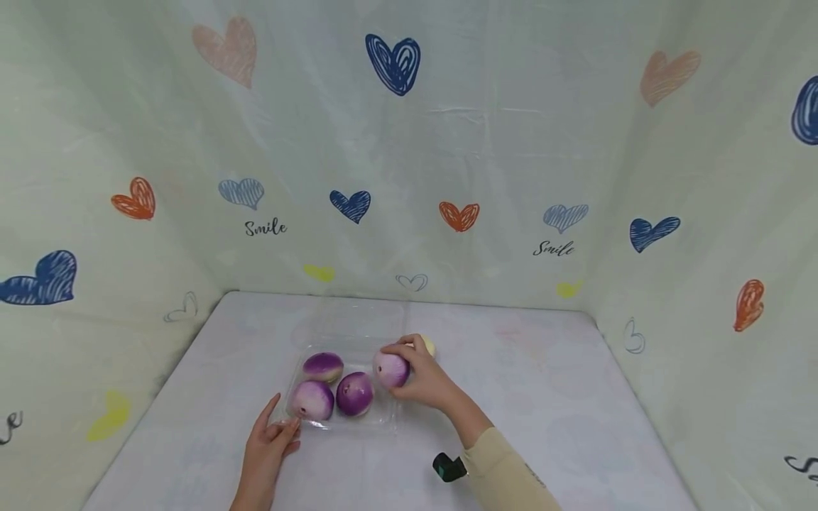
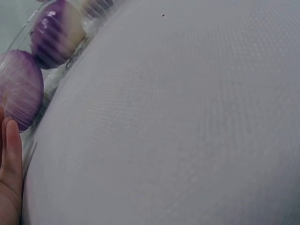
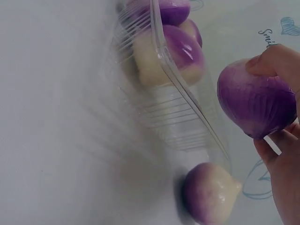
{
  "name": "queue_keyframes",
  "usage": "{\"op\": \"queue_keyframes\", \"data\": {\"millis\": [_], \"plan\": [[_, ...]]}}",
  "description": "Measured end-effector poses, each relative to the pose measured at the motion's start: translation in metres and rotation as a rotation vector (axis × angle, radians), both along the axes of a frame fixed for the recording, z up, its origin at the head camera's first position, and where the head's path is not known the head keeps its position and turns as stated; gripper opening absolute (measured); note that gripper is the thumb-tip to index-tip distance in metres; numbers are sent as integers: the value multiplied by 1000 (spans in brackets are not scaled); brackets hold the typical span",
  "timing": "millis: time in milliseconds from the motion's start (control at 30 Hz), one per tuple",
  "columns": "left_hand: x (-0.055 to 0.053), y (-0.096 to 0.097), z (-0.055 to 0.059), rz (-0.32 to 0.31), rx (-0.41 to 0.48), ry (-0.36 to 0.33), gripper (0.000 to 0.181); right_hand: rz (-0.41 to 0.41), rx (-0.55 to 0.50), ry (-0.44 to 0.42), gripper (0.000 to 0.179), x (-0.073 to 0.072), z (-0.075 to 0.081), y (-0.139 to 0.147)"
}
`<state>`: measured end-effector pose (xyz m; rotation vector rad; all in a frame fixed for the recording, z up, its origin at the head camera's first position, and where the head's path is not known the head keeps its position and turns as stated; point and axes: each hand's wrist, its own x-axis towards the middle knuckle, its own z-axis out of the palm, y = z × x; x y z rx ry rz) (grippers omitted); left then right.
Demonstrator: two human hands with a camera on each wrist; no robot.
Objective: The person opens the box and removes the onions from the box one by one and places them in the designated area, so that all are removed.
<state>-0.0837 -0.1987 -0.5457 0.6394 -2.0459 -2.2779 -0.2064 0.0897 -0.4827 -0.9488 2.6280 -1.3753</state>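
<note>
A clear plastic clamshell container (image 1: 377, 423) stands on the table with its lid (image 1: 359, 321) folded back. Inside are three purple-and-white turnips: one at the back left (image 1: 322, 367), one at the front left (image 1: 312, 401) and one near the middle (image 1: 354, 394). My right hand (image 1: 424, 376) grips another turnip (image 3: 255, 98) over the container's right side, thumb and fingers around it. At the front left corner, my left hand (image 1: 268, 447) holds the container, its fingers against the wall. One more turnip (image 3: 208, 193) lies on the table outside the container, mostly hidden behind my right hand in the head view.
The white table (image 1: 543, 397) is bounded at the back and sides by a pale curtain (image 1: 409, 142) printed with hearts. A small black device (image 1: 449, 467) sits by my right sleeve.
</note>
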Motion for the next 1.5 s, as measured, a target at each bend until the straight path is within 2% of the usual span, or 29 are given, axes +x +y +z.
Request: {"op": "queue_keyframes", "data": {"millis": [167,333,533,867,1033,1167,1267,1400,1500], "plan": [[-1,-1,0,3,13,3,80,9,-34,27,62,-2,3,6],[-2,0,-1,0,7,5,79,44,-77,18,48,-2,8,10],[-2,0,-1,3,-10,6,79,47,-24,4,31,-1,11,12],[-1,-1,0,-6,6,19,78,116,-26,80,19,-6,13,17],[-1,1,0,2,-4,16,77,81,-12,14,13,-6,10,25],[0,0,1,6,-8,9,77,25,-30,-62,18,-1,11,31],[-1,0,0,8,-16,21,76,5,-46,-97,29,2,10,37],[-3,0,-1,4,-34,36,75,-27,-51,-101,41,6,6,45],[2,-1,-1,0,-56,26,76,-40,-35,-102,45,11,0,50]]}}
